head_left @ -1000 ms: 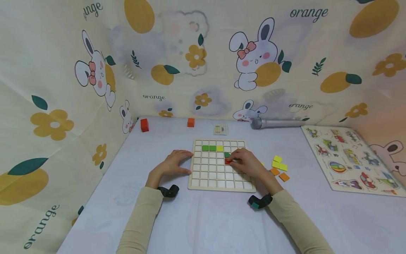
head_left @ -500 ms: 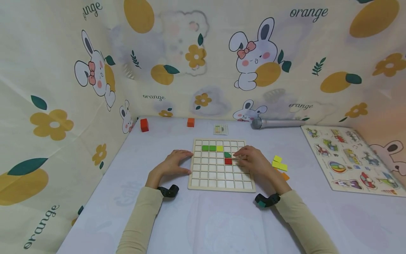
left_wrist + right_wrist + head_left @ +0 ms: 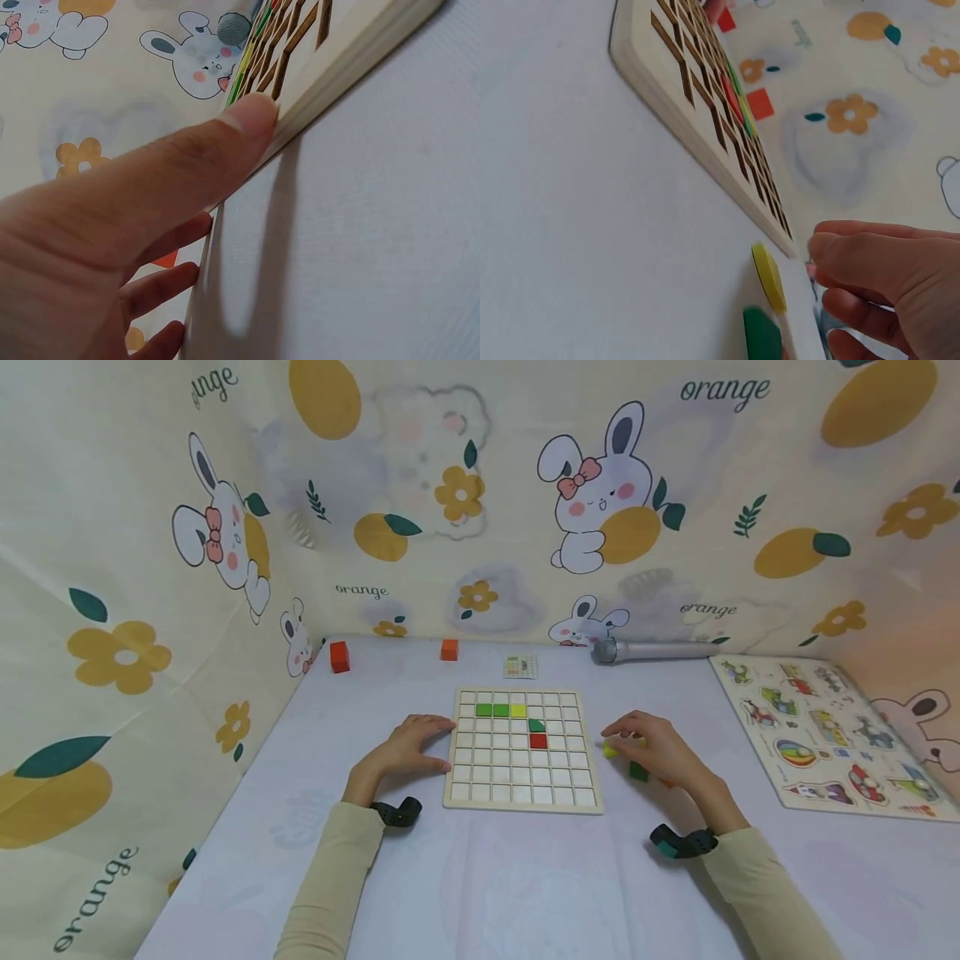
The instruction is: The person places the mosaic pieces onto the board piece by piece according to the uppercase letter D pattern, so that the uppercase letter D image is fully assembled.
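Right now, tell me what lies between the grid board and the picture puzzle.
The head view shows the right hand there, partly hiding loose tiles: yellow, dark green and orange.

In the head view I see a red block (image 3: 340, 657) near the back left corner of the white table (image 3: 525, 877), and an orange block (image 3: 449, 650) well apart to its right, close to a cream backdrop (image 3: 510, 527) printed with rabbits (image 3: 600, 493) and oranges (image 3: 632, 537). Farther right I make out a silver microphone (image 3: 660, 650) lying along the backdrop's foot, grey head (image 3: 606, 651) to the left. Near its other end I have a pale board (image 3: 825, 777) of coloured pictures, a striped ball (image 3: 796, 752) among them.
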{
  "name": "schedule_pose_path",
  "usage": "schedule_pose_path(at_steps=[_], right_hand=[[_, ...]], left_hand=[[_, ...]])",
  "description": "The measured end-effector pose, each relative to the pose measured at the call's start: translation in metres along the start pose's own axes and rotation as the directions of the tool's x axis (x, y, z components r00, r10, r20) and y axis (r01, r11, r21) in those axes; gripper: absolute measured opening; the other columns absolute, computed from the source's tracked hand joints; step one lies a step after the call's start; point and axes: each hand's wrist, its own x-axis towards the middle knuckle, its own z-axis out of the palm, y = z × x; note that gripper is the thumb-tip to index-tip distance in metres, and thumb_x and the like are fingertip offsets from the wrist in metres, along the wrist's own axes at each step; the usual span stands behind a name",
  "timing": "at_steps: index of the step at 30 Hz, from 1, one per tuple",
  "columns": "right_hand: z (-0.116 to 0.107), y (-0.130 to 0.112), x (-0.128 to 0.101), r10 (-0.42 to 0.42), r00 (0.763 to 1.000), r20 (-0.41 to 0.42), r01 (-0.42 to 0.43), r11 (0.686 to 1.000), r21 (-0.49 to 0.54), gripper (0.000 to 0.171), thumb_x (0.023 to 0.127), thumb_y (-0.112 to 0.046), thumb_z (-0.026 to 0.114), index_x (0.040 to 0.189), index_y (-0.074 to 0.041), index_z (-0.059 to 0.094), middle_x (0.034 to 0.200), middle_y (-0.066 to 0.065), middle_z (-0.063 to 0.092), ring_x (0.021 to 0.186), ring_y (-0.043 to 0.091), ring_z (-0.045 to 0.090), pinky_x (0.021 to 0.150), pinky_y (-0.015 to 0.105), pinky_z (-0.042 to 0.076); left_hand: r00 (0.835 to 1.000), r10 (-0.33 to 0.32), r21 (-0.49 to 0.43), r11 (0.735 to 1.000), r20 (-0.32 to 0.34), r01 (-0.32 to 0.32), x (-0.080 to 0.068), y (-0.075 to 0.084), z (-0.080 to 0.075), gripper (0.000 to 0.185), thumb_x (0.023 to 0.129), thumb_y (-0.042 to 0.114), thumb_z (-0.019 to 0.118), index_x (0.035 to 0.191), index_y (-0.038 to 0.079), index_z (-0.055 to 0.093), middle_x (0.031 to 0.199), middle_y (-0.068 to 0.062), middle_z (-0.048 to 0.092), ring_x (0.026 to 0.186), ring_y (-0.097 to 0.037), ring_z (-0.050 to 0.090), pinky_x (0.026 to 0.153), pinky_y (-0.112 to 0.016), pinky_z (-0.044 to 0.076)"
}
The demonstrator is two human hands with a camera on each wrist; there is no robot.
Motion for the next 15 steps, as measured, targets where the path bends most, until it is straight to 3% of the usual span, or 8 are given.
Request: schedule_pose_path(at_steps=[7, 11, 15], right_hand=[[-0.01, 0.006, -0.017, 0.074, 0.997, 0.036, -0.073, 0.997, -0.032, 0.017, 0.083, -0.013, 0.07, 0.099, -0.01, 0.07, 0.098, 0.003, 0.063, 0.089, 0.021, 0.055, 0.08, 0.042, 0.047], [-0.012, 0.012, -0.025, 0.047, 0.998, 0.032, -0.045, 0.997, -0.062, 0.019, 0.078, -0.016, 0.076, 0.096, -0.01, 0.072, 0.093, 0.003, 0.063, 0.083, 0.019, 0.056, 0.071, 0.034, 0.047], [-0.013, 0.017, -0.03, 0.01, 0.998, 0.055, -0.005, 0.996, -0.086, 0.023, 0.074, -0.019, 0.079, 0.094, -0.011, 0.072, 0.093, 0.002, 0.063, 0.085, 0.021, 0.056, 0.073, 0.035, 0.047]], left_hand=[[1.0, 0.004, -0.005, 1.0, -0.001, -0.004, 0.0, -0.001, 0.0, 0.072, 0.076, 0.038, 0.076, 0.138, 0.018, 0.046, 0.144, -0.005, 0.041, 0.135, -0.027, 0.027, 0.11, -0.049, 0.024], [1.0, 0.007, -0.005, 1.0, 0.0, -0.007, 0.0, 0.0, 0.0, 0.072, 0.076, 0.038, 0.075, 0.138, 0.018, 0.046, 0.144, -0.005, 0.041, 0.135, -0.027, 0.027, 0.11, -0.05, 0.024], [1.0, 0.004, -0.005, 1.0, 0.007, -0.004, 0.0, 0.0, -0.001, 0.072, 0.076, 0.039, 0.075, 0.138, 0.018, 0.046, 0.144, -0.005, 0.041, 0.135, -0.027, 0.027, 0.11, -0.05, 0.024]])
